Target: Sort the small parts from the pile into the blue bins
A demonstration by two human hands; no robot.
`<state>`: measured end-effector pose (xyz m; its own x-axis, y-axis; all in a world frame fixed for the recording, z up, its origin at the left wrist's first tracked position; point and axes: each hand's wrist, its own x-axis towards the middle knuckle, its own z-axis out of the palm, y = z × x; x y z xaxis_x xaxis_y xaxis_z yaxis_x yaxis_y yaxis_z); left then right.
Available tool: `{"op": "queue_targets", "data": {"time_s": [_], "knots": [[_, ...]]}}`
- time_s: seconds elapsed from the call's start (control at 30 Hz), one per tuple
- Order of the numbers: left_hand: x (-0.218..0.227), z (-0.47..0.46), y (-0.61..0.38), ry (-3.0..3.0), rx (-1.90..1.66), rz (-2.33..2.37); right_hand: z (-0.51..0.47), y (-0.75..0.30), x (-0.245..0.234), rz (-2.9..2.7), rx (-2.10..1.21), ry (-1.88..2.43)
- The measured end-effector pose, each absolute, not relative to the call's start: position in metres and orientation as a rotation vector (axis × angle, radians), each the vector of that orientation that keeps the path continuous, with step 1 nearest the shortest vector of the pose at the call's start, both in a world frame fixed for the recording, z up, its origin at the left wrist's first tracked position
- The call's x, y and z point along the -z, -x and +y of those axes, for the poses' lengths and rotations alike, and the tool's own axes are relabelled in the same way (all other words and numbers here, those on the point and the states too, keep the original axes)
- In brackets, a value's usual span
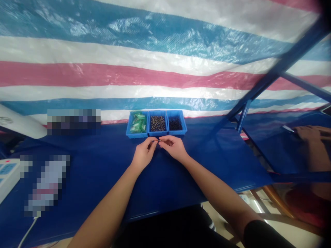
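Note:
My left hand (144,152) and my right hand (174,147) meet just in front of the bins, their fingertips pinched almost together. Between them is a tiny dark piece (158,140) with an orange glint, too small to name. Close beyond my fingers stand three blue plastic bins side by side. Green and whitish plastic pieces (138,123) fill the left bin (128,131). Small brass-and-dark metal parts (158,123) lie in the middle bin (158,133). Little black parts (175,124) lie in the right bin (184,128).
The blue table (108,172) stretches out under my arms. At left are a white power strip (9,174), a blurred-out object (49,182) and a cable (27,230). A blue metal frame (279,69) rises at right; beyond it, another person's hand (311,132) rests.

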<state>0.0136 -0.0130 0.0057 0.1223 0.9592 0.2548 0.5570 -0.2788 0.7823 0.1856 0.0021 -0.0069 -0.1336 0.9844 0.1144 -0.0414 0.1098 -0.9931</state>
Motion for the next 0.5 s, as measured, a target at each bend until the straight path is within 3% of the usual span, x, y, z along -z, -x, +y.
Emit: {"op": "queue_targets", "data": {"time_s": [0.5], "knots": [[-0.0021, -0.0130, -0.0131, -1.903, -1.020, 1.453, 0.0010, -0.1848, 0.0037, -1.319, -1.229, 1.049]]}}
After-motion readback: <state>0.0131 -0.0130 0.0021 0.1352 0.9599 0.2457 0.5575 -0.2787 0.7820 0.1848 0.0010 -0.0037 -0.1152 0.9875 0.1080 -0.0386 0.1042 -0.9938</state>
